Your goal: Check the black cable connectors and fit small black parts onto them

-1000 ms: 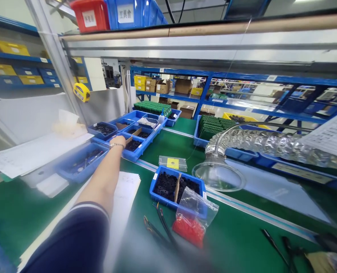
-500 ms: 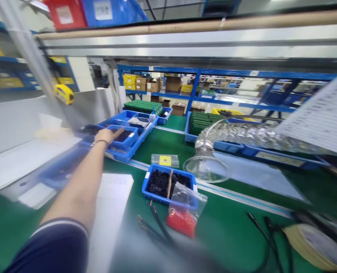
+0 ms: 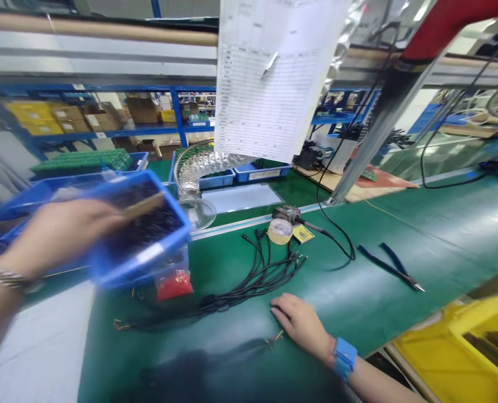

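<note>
My left hand (image 3: 66, 229) grips the cardboard divider (image 3: 146, 206) of a blue bin (image 3: 140, 257) holding small dark parts. The bin is tilted, blurred and raised above the table. Partly hidden behind it are another blue bin and a clear bag of red pieces (image 3: 174, 284). On the green tabletop rests my right hand (image 3: 301, 324), its fingers loosely bent, with nothing visible in them. Beside its thumb lies a cable end with bare coloured wires (image 3: 275, 339). A bundle of black cables (image 3: 228, 299) stretches to the left of this hand.
Blue-handled cutters (image 3: 394, 267) and a tape roll (image 3: 280, 230) lie on the table. A clear fume hood (image 3: 198, 214) on a silver hose stands behind. A printed sheet (image 3: 269, 106) hangs overhead. At the lower right is a yellow bin (image 3: 450, 341); white papers (image 3: 39, 347) lie at left.
The view has swung right. My left hand has lifted the blue bin out of the larger blue tray and brought it nearer. My right hand has come into view.
</note>
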The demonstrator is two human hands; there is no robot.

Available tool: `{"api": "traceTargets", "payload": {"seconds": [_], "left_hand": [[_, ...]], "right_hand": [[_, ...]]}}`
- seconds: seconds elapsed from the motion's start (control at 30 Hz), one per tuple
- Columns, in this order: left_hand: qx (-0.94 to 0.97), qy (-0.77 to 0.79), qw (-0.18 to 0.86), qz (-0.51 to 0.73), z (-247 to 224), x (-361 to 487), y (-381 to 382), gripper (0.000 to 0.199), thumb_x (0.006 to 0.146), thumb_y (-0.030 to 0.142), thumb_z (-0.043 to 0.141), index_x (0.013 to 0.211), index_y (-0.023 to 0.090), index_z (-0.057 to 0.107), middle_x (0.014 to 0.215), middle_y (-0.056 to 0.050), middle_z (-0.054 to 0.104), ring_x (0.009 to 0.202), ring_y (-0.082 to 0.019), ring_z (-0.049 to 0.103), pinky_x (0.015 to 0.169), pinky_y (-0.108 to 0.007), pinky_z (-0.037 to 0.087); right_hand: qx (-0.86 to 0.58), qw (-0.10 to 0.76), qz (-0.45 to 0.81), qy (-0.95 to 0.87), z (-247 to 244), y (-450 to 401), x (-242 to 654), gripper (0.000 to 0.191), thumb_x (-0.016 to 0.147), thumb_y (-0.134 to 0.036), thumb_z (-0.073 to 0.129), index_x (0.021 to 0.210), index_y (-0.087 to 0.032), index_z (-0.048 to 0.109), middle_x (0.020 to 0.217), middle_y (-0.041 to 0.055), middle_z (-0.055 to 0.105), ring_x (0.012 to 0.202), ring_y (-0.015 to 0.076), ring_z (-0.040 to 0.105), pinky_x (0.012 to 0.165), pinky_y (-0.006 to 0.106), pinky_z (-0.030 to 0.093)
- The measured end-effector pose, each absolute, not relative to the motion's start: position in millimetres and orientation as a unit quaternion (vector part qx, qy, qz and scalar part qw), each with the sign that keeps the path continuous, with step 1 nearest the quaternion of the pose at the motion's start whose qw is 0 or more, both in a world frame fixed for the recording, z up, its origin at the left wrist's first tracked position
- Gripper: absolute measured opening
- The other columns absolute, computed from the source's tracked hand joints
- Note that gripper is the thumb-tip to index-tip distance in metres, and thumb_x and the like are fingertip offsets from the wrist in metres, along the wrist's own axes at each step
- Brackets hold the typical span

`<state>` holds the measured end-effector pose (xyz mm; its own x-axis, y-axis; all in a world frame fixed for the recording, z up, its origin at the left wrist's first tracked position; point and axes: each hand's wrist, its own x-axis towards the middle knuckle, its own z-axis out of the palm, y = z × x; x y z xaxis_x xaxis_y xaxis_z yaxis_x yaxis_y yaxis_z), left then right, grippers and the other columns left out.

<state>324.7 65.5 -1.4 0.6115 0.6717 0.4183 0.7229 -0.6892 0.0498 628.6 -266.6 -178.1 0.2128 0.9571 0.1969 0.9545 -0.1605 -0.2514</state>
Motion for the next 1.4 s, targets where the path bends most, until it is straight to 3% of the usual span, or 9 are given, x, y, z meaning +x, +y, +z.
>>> {"api": "traceTargets", "payload": {"seconds": [0.17, 0.5, 0.7, 0.8, 0.97, 1.1, 1.23, 1.4], "left_hand": [[-0.964, -0.21, -0.03, -0.158, -26, 449, -23, 0.025, 0.079, 0.034, 0.043, 0.081, 0.021, 0.064, 0.085, 0.001, 0.066, 0.079, -0.016, 0.056, 0.071, -0.026, 0.042], [-0.983, -0.142, -0.04, -0.11, -105, 535, 13, 0.023, 0.078, 0.027, 0.045, 0.08, 0.019, 0.066, 0.08, -0.003, 0.066, 0.079, -0.016, 0.055, 0.073, -0.026, 0.041], [-0.978, -0.18, -0.043, -0.099, -127, 531, 18, 0.026, 0.079, 0.028, 0.042, 0.082, 0.017, 0.066, 0.082, -0.005, 0.066, 0.08, -0.018, 0.054, 0.074, -0.027, 0.041], [-0.969, -0.213, -0.05, -0.115, -127, 524, 9, 0.03, 0.081, 0.03, 0.042, 0.097, 0.015, 0.061, 0.101, -0.008, 0.062, 0.093, -0.019, 0.051, 0.084, -0.03, 0.037], [-0.979, -0.171, -0.02, -0.109, -108, 449, -60, 0.058, 0.078, 0.05, 0.041, 0.124, 0.014, 0.039, 0.126, -0.011, 0.045, 0.114, -0.023, 0.038, 0.097, -0.037, 0.028], [-0.989, -0.137, 0.026, -0.05, -126, 358, -136, 0.082, 0.066, 0.065, 0.043, 0.131, 0.018, 0.028, 0.136, -0.013, 0.031, 0.123, -0.031, 0.026, 0.099, -0.05, 0.018], [-0.974, -0.207, 0.067, -0.066, -176, 309, -162, 0.07, 0.069, 0.061, 0.045, 0.125, 0.019, 0.04, 0.13, -0.015, 0.04, 0.119, -0.034, 0.033, 0.095, -0.056, 0.018], [-0.976, -0.192, 0.057, -0.085, -205, 314, -126, 0.047, 0.082, 0.04, 0.042, 0.124, 0.02, 0.041, 0.129, -0.013, 0.042, 0.114, -0.026, 0.041, 0.094, -0.045, 0.029]], "right_hand": [[-0.75, 0.189, 0.003, -0.634, -181, -273, 632, 0.021, 0.086, -0.026, 0.037, 0.086, -0.02, 0.057, 0.078, 0.004, 0.058, 0.073, 0.0148, 0.053, 0.067, 0.026, 0.042], [-0.719, 0.242, 0.02, -0.652, -184, -278, 640, 0.021, 0.086, -0.026, 0.038, 0.083, -0.02, 0.058, 0.077, 0.0036, 0.059, 0.074, 0.0139, 0.053, 0.068, 0.024, 0.04], [-0.709, 0.255, 0.034, -0.657, -186, -277, 643, 0.022, 0.086, -0.026, 0.038, 0.083, -0.019, 0.059, 0.077, 0.0033, 0.059, 0.076, 0.014, 0.053, 0.07, 0.025, 0.041], [-0.707, 0.262, 0.048, -0.655, -186, -276, 645, 0.022, 0.086, -0.026, 0.038, 0.084, -0.019, 0.059, 0.078, 0.0038, 0.059, 0.076, 0.0145, 0.053, 0.07, 0.027, 0.042], [-0.679, 0.282, 0.071, -0.674, -177, -286, 649, 0.02, 0.086, -0.024, 0.04, 0.092, -0.017, 0.057, 0.087, 0.0066, 0.058, 0.083, 0.0149, 0.053, 0.076, 0.028, 0.043], [-0.607, 0.213, 0.0, -0.766, -165, -294, 633, 0.028, 0.082, -0.026, 0.046, 0.108, -0.017, 0.052, 0.106, 0.01, 0.054, 0.099, 0.0212, 0.047, 0.086, 0.037, 0.039], [-0.532, 0.117, -0.026, -0.838, -167, -279, 603, 0.027, 0.083, -0.024, 0.045, 0.108, -0.018, 0.053, 0.102, 0.01, 0.057, 0.094, 0.0225, 0.048, 0.077, 0.037, 0.04], [-0.531, 0.093, -0.059, -0.84, -188, -238, 597, 0.024, 0.085, -0.015, 0.038, 0.097, -0.015, 0.058, 0.085, 0.0094, 0.061, 0.075, 0.0182, 0.051, 0.068, 0.033, 0.042]]}}
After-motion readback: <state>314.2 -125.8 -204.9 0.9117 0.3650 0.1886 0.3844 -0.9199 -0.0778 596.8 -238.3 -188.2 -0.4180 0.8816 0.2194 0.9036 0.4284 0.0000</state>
